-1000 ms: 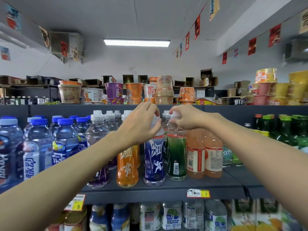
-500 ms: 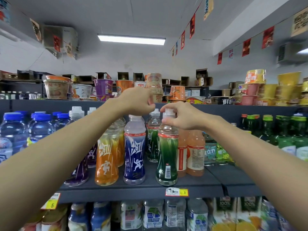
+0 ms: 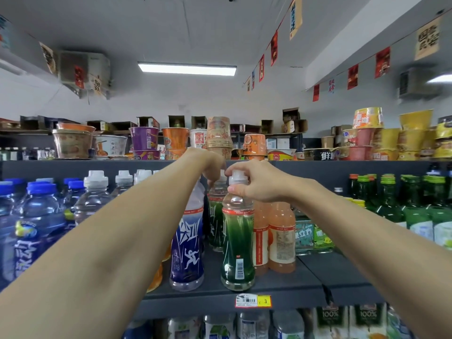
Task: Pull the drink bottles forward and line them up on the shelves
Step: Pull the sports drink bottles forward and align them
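On the dark middle shelf (image 3: 281,287), a green drink bottle (image 3: 237,243) with a white cap stands at the front edge. My right hand (image 3: 259,183) grips its neck just under the cap. Behind it stands a second green bottle (image 3: 215,216); my left hand (image 3: 212,167) reaches deep over the row, fingers curled around its top. A blue bottle with a white runner figure (image 3: 187,243) stands upright at the front, just left of the green one, and nothing holds it. My left forearm largely hides an orange bottle (image 3: 156,277).
Two peach-coloured bottles (image 3: 281,236) stand right of the green one, with green glass bottles (image 3: 415,211) further right. Blue-capped water bottles (image 3: 36,216) fill the left. Instant-noodle cups (image 3: 144,140) line the shelf above. A price tag (image 3: 253,300) sits on the shelf edge, with more bottles below.
My left hand has left the blue bottle's cap and moved right and back to the rear green bottle. My right hand keeps hold of the front green bottle.
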The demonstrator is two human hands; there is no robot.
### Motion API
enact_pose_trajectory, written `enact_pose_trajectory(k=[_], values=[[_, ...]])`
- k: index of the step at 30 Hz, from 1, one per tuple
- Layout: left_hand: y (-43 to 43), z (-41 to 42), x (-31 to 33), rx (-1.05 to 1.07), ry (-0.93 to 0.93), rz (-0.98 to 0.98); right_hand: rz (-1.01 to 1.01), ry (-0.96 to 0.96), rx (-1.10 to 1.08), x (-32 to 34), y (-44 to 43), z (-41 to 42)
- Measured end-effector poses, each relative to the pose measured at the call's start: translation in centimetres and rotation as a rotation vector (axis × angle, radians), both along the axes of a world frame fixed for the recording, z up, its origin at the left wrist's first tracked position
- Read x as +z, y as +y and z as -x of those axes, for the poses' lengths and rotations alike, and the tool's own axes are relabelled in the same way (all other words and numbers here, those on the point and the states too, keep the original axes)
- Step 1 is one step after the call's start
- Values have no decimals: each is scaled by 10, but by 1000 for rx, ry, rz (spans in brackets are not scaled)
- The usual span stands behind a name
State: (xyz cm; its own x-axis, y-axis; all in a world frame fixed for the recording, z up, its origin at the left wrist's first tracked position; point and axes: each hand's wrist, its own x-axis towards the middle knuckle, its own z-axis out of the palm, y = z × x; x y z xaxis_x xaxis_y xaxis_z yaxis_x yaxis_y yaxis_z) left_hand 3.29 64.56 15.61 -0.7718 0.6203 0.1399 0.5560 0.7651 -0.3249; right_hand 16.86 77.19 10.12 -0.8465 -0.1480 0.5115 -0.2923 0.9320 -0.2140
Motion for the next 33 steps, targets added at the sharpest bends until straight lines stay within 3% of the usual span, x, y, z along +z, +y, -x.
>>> enact_pose_trajectory(k=[12, 27, 33], values=[[13, -2, -12, -85, 129, -110, 22, 6, 3, -3, 10, 0], [0, 11, -9, -203, -28, -309, 31, 1, 12, -3, 9, -2], [-3, 8, 1, -161, -92, -264, 46, -4, 10, -4, 10, 0]])
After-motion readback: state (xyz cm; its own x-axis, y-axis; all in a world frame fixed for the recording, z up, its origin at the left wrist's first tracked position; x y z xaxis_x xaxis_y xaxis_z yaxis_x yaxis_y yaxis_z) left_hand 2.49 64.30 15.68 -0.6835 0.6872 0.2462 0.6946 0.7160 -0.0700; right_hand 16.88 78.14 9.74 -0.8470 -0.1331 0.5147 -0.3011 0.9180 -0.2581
